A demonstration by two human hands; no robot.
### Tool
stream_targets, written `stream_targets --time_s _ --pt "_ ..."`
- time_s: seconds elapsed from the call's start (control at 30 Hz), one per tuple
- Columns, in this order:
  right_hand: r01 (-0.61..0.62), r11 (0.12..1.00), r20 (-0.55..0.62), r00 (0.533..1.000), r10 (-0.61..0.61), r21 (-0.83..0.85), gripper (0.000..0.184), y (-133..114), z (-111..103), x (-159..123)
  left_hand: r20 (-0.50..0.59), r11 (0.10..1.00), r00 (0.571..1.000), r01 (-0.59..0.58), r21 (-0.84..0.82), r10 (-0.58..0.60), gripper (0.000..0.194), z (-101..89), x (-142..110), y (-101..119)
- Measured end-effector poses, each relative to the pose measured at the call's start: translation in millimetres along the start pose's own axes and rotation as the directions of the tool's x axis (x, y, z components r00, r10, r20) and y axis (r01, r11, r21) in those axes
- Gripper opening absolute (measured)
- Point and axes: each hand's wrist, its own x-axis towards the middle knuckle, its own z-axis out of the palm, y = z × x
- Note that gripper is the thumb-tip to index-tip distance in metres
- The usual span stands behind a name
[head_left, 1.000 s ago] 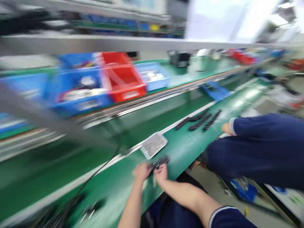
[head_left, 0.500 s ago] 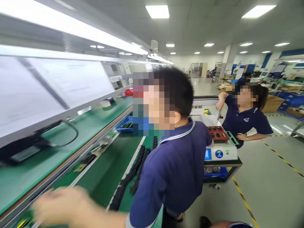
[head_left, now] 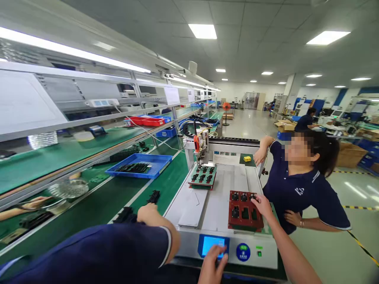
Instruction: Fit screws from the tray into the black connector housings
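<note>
Head view: work shifts to the machine (head_left: 219, 197)! Left hand (head_left: 211, 265) spread at screen (head_left: 209, 242), right hand (head_left: 262, 206) pinching black part (head_left: 252, 196).

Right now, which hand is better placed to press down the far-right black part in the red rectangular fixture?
Right hand, likely: its fingertips are at the black part in the red fixture. Left hand is at the blue rectangular touchscreen.

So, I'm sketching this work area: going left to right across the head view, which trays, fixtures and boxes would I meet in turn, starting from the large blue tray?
Large blue tray → green-topped fixture → red fixture → open cardboard box.
</note>
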Motion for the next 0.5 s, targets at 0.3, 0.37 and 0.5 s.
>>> stream_targets --time_s 0.3,0.37,0.5 --pt "-0.012 0.919 -0.123 0.99 0.065 0.393 0.037 52.0 15.7 44.3 0.136 0.991 0.984 -0.109 -0.073 0.118 0.016 86.5 104.1 69.3" --pt "-0.195 0.838 0.0 0.974 0.227 0.509 0.038 51.7 19.9 57.2 0.08 0.986 0.992 -0.083 -0.145 0.095 0.023 94.1 102.4 66.2" --pt "-0.024 0.996 0.295 0.955 -0.001 0.082 0.038 50.4 18.5 71.1 -0.04 0.942 0.991 -0.137 -0.305 0.131 0.032 107.6 105.9 81.4"
